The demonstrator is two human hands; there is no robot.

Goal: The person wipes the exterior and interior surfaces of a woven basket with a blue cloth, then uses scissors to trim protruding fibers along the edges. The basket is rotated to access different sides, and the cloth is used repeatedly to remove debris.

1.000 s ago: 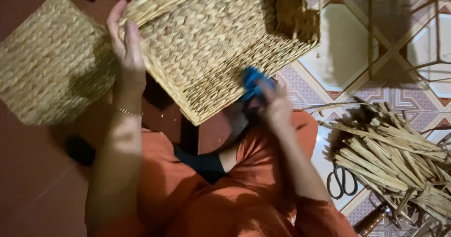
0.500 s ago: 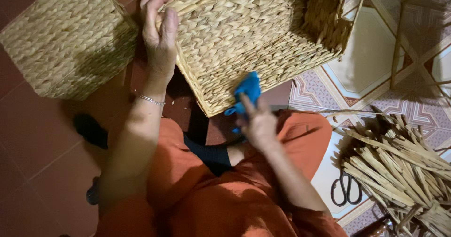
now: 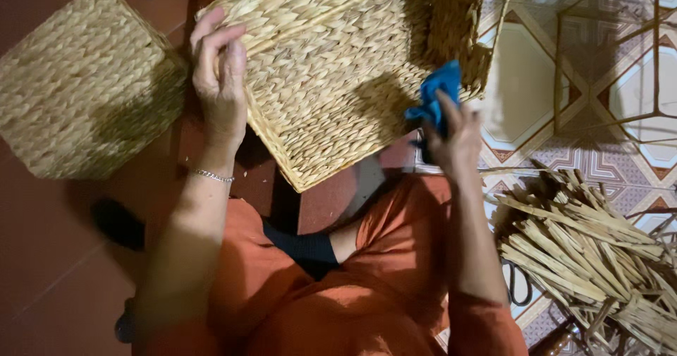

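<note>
A pale woven straw basket (image 3: 338,67) is tipped on its side above my lap, its inside facing me. My left hand (image 3: 220,74) grips the basket's left rim, fingers curled over the edge. My right hand (image 3: 451,134) is closed on a blue cloth (image 3: 434,95) and presses it against the basket's inner wall near the lower right edge. My orange-clad legs fill the bottom middle of the view.
A second woven straw basket (image 3: 77,88) sits upside down on the red floor at the left. A heap of dried straw strips (image 3: 592,257) lies at the right on patterned tiles, with black-handled scissors (image 3: 518,285) beside it. A thin metal frame (image 3: 606,52) stands at upper right.
The view has shifted, so the basket and both hands now sit further right in view. My right hand with the blue cloth has moved up and right along the basket's inside.
</note>
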